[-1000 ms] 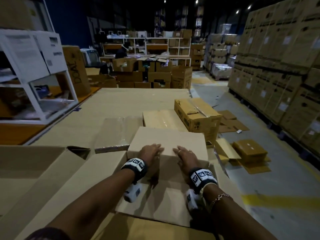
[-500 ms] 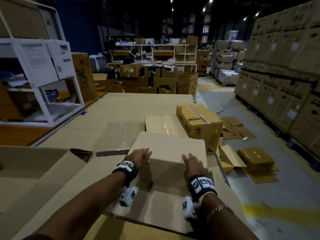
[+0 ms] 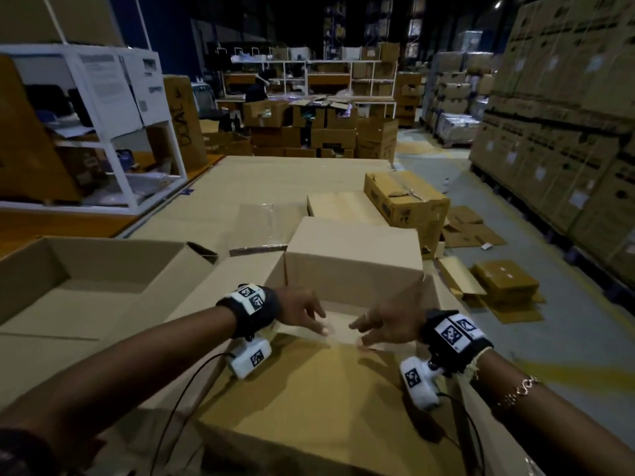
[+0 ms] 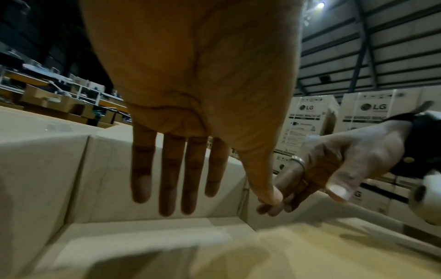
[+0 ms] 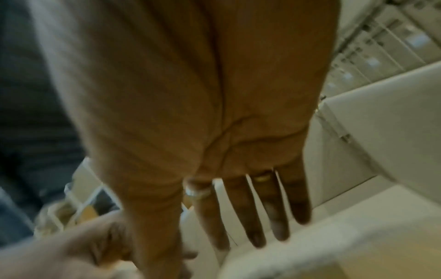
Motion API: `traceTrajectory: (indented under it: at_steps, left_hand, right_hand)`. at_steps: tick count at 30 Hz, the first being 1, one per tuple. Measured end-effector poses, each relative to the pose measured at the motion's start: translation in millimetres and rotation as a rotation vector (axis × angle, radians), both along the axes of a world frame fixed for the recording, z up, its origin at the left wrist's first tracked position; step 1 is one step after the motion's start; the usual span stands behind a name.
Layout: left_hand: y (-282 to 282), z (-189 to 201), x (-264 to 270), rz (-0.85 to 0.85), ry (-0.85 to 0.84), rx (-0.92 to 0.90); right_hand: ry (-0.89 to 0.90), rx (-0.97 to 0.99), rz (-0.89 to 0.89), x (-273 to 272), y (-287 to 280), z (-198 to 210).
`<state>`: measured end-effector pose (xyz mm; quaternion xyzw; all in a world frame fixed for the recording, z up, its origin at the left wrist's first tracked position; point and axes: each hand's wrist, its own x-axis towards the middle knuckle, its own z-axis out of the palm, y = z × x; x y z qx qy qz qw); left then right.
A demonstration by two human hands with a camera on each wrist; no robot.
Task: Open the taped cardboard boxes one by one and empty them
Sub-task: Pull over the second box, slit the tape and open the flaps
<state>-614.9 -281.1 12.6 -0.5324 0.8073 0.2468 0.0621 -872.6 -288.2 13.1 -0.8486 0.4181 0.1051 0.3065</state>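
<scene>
Open cardboard box (image 3: 354, 269) sits right in front of the person, plain matte corrugated, far flap standing up, near flap (image 3: 309, 400) folded flat toward the camera. Inside: pale flat bottom, nothing else visible. Left hand (image 3: 299, 312) & right hand (image 3: 388, 321) hover over the opening, each grip spread w/ straight fingers, holding nothing; thumbs nearly meet. Second open box (image 3: 86, 290) just left. Taped, creased carton (image 3: 405, 197) beyond, on the cardboard-covered counter (image 3: 275, 176). Flattened cartons (image 3: 505, 283) on the grey floor, right.
</scene>
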Motion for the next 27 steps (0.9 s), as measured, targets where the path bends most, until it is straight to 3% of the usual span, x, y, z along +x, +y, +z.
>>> traceTrajectory:
  at_steps: [4, 7, 11, 15, 19, 24, 27]
  left_hand:
    - [31, -12, 15, 0.011, 0.006, 0.013]
    - [51, -5, 28, 0.087, 0.07, -0.054]
    - [85, 29, 33, 0.212, 0.152, -0.29]
    - [134, 76, 37, 0.138, 0.186, -0.616]
    - [203, 103, 39, 0.084, 0.262, -0.782]
    - [285, 100, 45, 0.119, 0.428, -0.82]
    - [330, 83, 46, 0.116, 0.502, -0.753]
  right_hand:
    - [0.052, -0.044, 0.041, 6, 41, 2]
    - [0.026, -0.19, -0.063, 8, 61, 9]
    - [-0.161, -0.335, -0.203, 13, 93, 45]
    - [-0.136, -0.65, -0.248, 14, 154, 95]
    - [-0.189, -0.855, -0.306, 14, 233, 114]
    - [-0.315, -0.87, -0.329, 9, 318, 105]
    - [-0.351, -0.852, -0.33, 6, 356, 87]
